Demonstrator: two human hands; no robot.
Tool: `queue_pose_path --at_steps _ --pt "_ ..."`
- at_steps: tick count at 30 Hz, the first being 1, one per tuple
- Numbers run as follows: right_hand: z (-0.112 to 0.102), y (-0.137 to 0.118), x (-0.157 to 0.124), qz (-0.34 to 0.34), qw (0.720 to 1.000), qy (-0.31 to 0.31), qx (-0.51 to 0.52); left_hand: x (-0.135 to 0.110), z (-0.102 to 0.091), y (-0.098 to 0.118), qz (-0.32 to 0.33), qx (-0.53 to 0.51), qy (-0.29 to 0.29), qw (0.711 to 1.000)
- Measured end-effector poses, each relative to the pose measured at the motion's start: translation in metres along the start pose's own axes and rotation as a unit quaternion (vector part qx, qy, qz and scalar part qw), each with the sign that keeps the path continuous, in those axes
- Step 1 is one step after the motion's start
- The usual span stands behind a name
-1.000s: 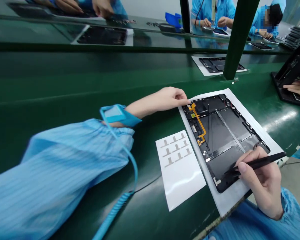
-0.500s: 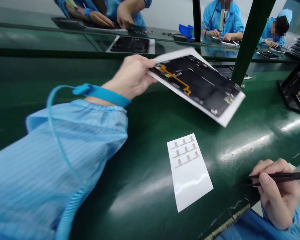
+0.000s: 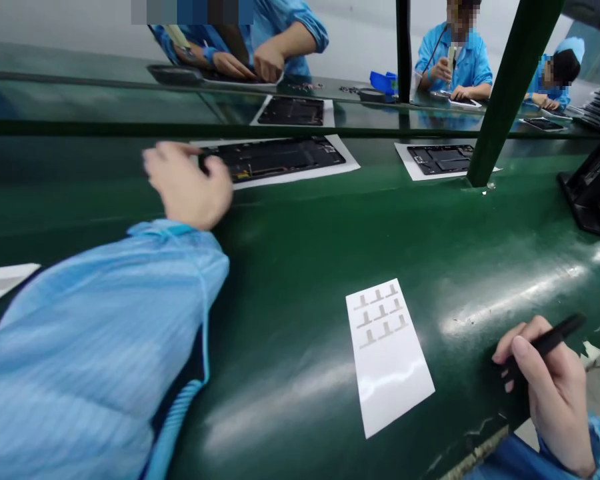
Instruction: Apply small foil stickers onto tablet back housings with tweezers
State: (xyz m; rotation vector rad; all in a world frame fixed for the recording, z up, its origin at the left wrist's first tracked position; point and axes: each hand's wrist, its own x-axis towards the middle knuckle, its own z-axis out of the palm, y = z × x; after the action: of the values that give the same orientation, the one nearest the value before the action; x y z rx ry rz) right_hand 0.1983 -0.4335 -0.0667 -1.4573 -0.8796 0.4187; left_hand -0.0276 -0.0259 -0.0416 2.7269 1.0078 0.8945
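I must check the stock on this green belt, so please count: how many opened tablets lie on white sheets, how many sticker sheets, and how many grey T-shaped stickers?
Opened tablets: 2
Sticker sheets: 1
Grey T-shaped stickers: 9
Total: 12

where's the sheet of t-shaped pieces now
In the head view, the white sheet of grey T-shaped pieces lies on the green workbench, mid-frame, left of the right hand and below the tablet.

Bare left hand [image 3: 187, 185] reaching forward, bare right hand [image 3: 547, 393] low, the two well apart.
Left: palm down, loosely curled, arm extended in a pale-blue striped sleeve [image 3: 100, 353]. Right: closed in a pen-style pinch, wrist low.
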Motion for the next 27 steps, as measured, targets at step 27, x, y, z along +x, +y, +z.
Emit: queue_pose_path --at_steps 27 --pt "0.190 0.034 0.319 -0.109 0.830 -0.104 -0.537 -0.099 0.012 0.173 0.330 -0.198 -0.146 0.912"
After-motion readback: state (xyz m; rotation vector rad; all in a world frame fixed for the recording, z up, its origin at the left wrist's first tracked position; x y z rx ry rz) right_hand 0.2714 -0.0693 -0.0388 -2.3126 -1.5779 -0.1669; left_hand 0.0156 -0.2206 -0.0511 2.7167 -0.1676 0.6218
